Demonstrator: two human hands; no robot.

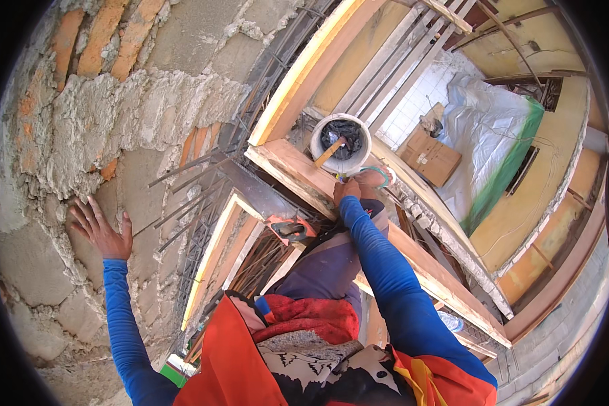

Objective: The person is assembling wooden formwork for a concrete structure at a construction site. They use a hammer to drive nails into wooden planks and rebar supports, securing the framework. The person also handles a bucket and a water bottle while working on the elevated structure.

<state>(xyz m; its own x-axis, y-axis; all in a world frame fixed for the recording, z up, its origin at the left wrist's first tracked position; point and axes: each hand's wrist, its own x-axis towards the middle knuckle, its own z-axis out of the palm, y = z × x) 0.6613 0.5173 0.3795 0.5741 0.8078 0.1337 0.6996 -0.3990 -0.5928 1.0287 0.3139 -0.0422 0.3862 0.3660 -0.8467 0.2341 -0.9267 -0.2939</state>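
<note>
My left hand (103, 229) lies against the rough brick-and-mortar wall (142, 183) with its fingers spread. Low by my sandalled foot (372, 178), my right hand (346, 190) has its fingers drawn together beside the wooden board (298, 174). What those fingers hold, if anything, is too small to make out. Just beyond that hand stands a white bucket (316, 143) containing a black plastic bag (346, 129). A wooden handle (328, 153) leans over its rim; the tool's head cannot be made out. Left of my leg sits an orange-handled saw (291, 229).
Bare steel rods (189, 203) jut out between the wall and the timber formwork (311, 68). Down to the right, a room holds a cardboard box (431, 157) and plastic sheeting (484, 128). A clear bottle (450, 321) lies by the boards at lower right.
</note>
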